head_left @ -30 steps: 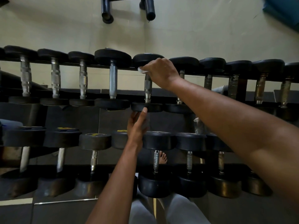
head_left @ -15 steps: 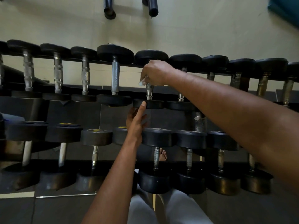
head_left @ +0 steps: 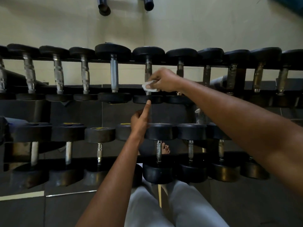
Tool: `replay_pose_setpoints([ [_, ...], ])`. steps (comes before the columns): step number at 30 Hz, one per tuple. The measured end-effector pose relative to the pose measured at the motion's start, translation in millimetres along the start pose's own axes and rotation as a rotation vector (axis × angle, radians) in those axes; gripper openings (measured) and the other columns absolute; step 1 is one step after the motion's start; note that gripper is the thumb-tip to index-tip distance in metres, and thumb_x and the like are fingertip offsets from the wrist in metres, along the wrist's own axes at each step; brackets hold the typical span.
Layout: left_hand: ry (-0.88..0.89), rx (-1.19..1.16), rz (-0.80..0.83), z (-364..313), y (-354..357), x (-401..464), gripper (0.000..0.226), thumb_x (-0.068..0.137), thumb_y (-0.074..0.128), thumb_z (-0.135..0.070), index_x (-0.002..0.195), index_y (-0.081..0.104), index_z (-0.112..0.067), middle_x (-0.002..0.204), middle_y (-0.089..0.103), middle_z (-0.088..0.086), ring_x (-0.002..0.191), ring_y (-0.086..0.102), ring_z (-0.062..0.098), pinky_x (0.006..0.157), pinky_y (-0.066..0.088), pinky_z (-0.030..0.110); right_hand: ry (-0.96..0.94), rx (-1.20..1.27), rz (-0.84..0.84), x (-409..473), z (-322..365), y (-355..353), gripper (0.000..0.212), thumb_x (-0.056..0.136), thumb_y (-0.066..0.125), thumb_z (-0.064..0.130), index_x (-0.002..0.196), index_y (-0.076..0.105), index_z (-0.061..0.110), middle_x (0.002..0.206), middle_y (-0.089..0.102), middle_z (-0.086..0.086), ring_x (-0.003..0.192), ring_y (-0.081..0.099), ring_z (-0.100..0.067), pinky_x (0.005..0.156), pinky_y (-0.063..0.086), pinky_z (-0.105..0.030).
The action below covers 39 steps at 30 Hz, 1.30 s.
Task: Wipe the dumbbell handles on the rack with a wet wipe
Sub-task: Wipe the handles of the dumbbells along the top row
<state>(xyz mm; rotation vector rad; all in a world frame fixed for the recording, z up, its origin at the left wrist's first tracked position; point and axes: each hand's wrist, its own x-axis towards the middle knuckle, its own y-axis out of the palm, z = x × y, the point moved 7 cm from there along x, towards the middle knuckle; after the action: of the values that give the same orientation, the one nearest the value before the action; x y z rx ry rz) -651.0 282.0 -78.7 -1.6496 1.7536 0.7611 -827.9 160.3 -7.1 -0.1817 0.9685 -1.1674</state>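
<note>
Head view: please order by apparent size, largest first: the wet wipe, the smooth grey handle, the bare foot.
1. smooth grey handle
2. wet wipe and bare foot: look alike; both partly hidden, and the foot is farther, so no ranking.

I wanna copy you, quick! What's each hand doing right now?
Left hand: holding nothing, one straight digit touching the dumbbell's near end.
Right hand: gripping the wipe around that dumbbell's handle.
</note>
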Motion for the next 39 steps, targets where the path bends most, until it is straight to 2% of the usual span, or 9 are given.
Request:
replay_pose_setpoints([
  [2,0.091,0.103,0.011,-8,12,-17,0.049,0.090,0.076,-0.065,0.088,0.068,-0.017,0.081,0.069,-0.008,0.070,0.064,0.003,0.072,0.052,0.027,0.012,0.169,-0.094,-25,-20,-19,0.033,0.096,0.079,0.033,0.126,0.076,0.021,0.116,0.073,0.006,0.106,0.067,-0.008,0.085,0.054,-0.022],
  [5,0.316,0.271,-0.016,-32,39,-38,0.041,0.090,0.078,-0.062,0.099,0.074,-0.023,0.090,0.075,-0.011,0.081,0.069,-0.002,0.080,0.057,0.028,0.013,0.310,-0.191,-61,-51,-45,0.036,0.098,0.077,0.034,0.131,0.074,0.021,0.120,0.073,0.004,0.109,0.068,-0.007,0.087,0.055,-0.021],
  [7,0.471,0.374,-0.048,-49,63,-49,0.039,0.091,0.078,-0.061,0.107,0.072,-0.026,0.100,0.074,-0.011,0.089,0.068,-0.002,0.085,0.060,0.028,0.037,0.323,-0.237,-80,-76,-58,0.036,0.098,0.076,0.036,0.132,0.074,0.023,0.123,0.073,0.003,0.113,0.068,-0.009,0.096,0.057,-0.028],
  [11,0.627,0.568,-0.058,-64,115,-52,0.064,0.093,0.075,-0.062,0.139,0.059,-0.021,0.132,0.057,-0.010,0.103,0.059,-0.006,0.087,0.047,0.008,0.082,0.197,-0.278,-99,-120,-74,0.035,0.099,0.074,0.040,0.131,0.074,0.025,0.125,0.074,0.004,0.117,0.067,-0.014,0.103,0.055,-0.038],
  [15,0.542,0.654,-0.145,-45,136,-36,0.077,0.090,0.079,-0.060,0.146,0.054,-0.013,0.144,0.046,0.004,0.127,0.054,0.016,0.107,0.048,0.027,0.040,0.065,-0.252,-92,-138,-73,0.031,0.100,0.073,0.036,0.129,0.075,0.024,0.128,0.074,0.002,0.117,0.066,-0.014,0.093,0.050,-0.028],
  [22,0.554,0.575,-0.166,-34,129,-34,0.075,0.085,0.087,-0.052,0.143,0.057,-0.016,0.144,0.046,0.001,0.120,0.052,0.007,0.092,0.033,-0.007,-0.182,-0.249,-0.118,-62,-118,-57,0.025,0.100,0.070,0.036,0.123,0.078,0.029,0.125,0.071,0.007,0.115,0.063,-0.018,0.097,0.054,-0.040],
  [31,0.587,0.593,-0.158,-31,125,-27,0.075,0.083,0.086,-0.059,0.141,0.057,-0.022,0.142,0.045,-0.006,0.115,0.049,-0.001,0.082,0.034,-0.006,-0.295,-0.637,-0.043,-38,-87,-50,0.022,0.099,0.067,0.039,0.117,0.078,0.032,0.112,0.069,0.003,0.105,0.063,-0.022,0.080,0.046,-0.035],
  [33,0.594,0.594,-0.156,-30,124,-26,0.076,0.083,0.085,-0.062,0.142,0.056,-0.023,0.143,0.044,-0.006,0.116,0.049,0.001,0.083,0.033,-0.002,-0.323,-0.746,-0.013,-33,-74,-44,0.016,0.097,0.068,0.035,0.107,0.078,0.028,0.105,0.067,0.002,0.098,0.064,-0.022,0.077,0.052,-0.037],
  [39,0.619,0.577,-0.194,-29,122,-32,0.078,0.084,0.084,-0.063,0.141,0.056,-0.019,0.140,0.050,-0.005,0.113,0.047,-0.004,0.085,0.036,-0.004,-0.294,-0.804,0.008,-24,-61,-34,0.011,0.094,0.070,0.027,0.094,0.075,0.018,0.092,0.066,0.001,0.083,0.065,-0.024,0.068,0.054,-0.036],
])
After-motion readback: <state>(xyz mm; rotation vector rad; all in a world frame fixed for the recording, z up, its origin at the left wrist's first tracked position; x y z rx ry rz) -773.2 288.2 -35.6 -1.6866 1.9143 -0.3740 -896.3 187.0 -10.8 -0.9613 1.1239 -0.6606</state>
